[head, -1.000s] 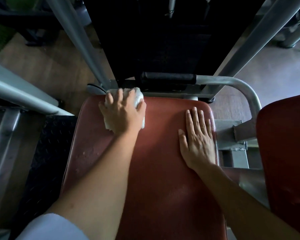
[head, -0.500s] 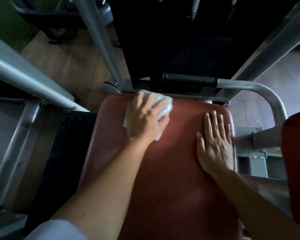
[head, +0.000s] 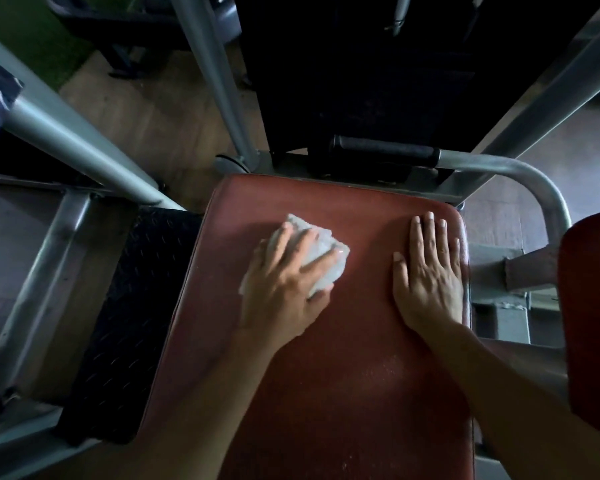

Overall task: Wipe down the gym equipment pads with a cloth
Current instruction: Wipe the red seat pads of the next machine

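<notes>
A red padded seat (head: 343,341) of a gym machine fills the middle of the head view. A crumpled white cloth (head: 321,254) lies on its upper middle part. My left hand (head: 288,282) presses down on the cloth with spread fingers that cover most of it. My right hand (head: 428,271) rests flat on the pad near its right edge, fingers together, holding nothing. Pale specks show on the lower part of the pad.
A grey handle bar with a black grip (head: 381,152) curves past the pad's far edge and right side. Grey frame tubes (head: 215,81) rise at left and right. A black tread plate (head: 125,306) lies left. Another red pad (head: 593,306) stands at right.
My left hand has slid the cloth from the pad's far left corner toward the middle and nearer to me. My right hand has stayed flat in place. The camera shifted.
</notes>
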